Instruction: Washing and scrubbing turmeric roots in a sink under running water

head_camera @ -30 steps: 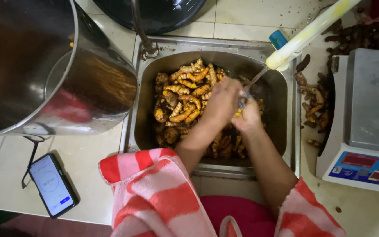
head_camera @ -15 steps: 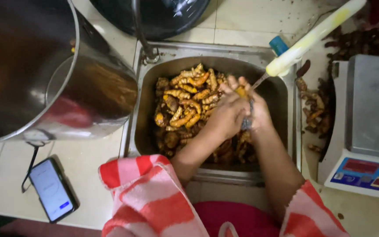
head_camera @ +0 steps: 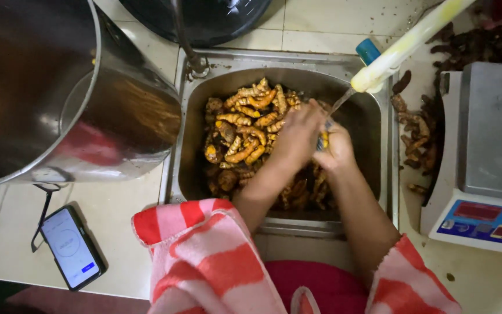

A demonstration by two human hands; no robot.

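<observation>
A steel sink [head_camera: 188, 145] holds a heap of orange-brown turmeric roots [head_camera: 245, 125]. Both hands are pressed together over the right side of the heap. My left hand [head_camera: 298, 138] and my right hand [head_camera: 337, 148] clasp one yellow root piece [head_camera: 323, 139] between them. A thin stream of water falls onto the hands from a pale yellow hose [head_camera: 405, 43] that comes in from the upper right. Red and white striped sleeves cover both forearms.
A large steel pot [head_camera: 47, 87] stands left of the sink. A phone [head_camera: 70, 246] and glasses lie on the counter at lower left. A weighing scale [head_camera: 483, 157] sits on the right, with more dark roots [head_camera: 419, 134] beside it. A black pan is behind the sink.
Both hands have shifted slightly right and nearer the water stream, still rubbing a root between them. The hose has barely moved.
</observation>
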